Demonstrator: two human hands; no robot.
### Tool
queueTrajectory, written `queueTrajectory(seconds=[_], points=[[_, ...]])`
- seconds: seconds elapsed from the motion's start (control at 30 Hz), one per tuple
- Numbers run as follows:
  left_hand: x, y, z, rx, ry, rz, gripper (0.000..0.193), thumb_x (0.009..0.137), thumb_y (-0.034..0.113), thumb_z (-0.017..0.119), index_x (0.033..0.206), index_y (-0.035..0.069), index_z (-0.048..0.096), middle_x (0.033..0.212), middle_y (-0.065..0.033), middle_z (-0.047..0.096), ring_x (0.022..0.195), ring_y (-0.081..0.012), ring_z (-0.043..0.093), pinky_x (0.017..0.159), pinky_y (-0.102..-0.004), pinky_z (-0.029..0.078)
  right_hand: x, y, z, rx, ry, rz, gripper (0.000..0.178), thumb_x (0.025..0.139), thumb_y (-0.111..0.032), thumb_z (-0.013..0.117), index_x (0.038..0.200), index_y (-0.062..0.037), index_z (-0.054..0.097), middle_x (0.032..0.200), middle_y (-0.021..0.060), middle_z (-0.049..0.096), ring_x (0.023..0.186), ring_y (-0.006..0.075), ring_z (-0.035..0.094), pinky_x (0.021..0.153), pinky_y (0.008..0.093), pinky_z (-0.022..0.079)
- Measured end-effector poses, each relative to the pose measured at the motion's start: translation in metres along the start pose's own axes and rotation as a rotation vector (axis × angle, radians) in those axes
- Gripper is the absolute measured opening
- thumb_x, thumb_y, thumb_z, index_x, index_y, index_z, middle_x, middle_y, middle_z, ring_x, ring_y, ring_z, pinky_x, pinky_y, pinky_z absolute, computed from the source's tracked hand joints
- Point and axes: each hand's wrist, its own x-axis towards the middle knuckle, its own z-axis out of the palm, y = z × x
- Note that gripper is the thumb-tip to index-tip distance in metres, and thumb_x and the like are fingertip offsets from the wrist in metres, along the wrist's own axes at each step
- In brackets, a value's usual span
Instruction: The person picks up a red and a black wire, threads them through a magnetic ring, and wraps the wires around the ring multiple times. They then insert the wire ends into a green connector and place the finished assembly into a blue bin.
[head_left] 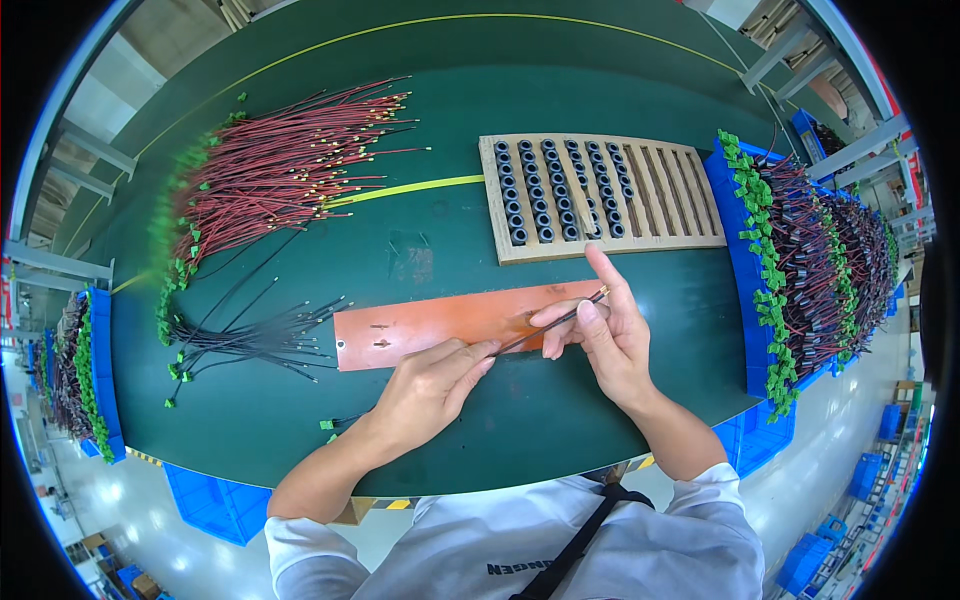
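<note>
My left hand (432, 383) pinches a thin black cable (548, 326) between thumb and fingertips. The same cable runs up and right into my right hand (612, 345), whose thumb presses it against the fingers while the index finger points away. A brass-coloured tip shows at its upper end. Both hands are over the near edge of an orange-brown board (430, 322) with two small slots. Just beyond my right index finger stands a wooden tray (560, 248) with rows of black ring-shaped cores (517, 205); its right-hand grooves hold none.
Red cables (290, 165) with green connectors lie in a heap at the far left of the green table (450, 110). Nearer is a bunch of black cables (250, 338). Blue bins full of cables stand at the right edge (738, 270) and the left edge (103, 370).
</note>
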Motion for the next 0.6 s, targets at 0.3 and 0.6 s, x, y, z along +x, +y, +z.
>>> queueTrajectory(seconds=[0.3,0.6], points=[[0.0012,0.0027,-0.0007,0.007,0.000,-0.012,0.025,0.095,0.006,0.071,0.120,0.000,0.073,0.079,-0.0116,0.059,0.067,-0.0240,0.058,0.064,-0.0375,0.049,-0.0009,-0.0003,-0.0019,-0.020,-0.008,0.010,0.049,0.113,-0.018,0.041,0.158,-0.0066,0.025,0.112,0.0228,0.071,0.085,0.0214,0.072,0.077,0.0339,0.060],[0.0026,0.0060,-0.0015,-0.063,0.065,0.002,0.015,0.093,0.004,0.072,0.106,-0.002,0.073,0.081,-0.0140,0.059,0.068,-0.0311,0.060,0.063,-0.0425,0.049,0.0009,-0.0023,0.0037,0.209,-0.122,0.007,0.063,0.105,-0.003,0.056,0.160,-0.0104,0.026,0.108,0.0130,0.065,0.087,0.0187,0.065,0.076,0.0323,0.057]])
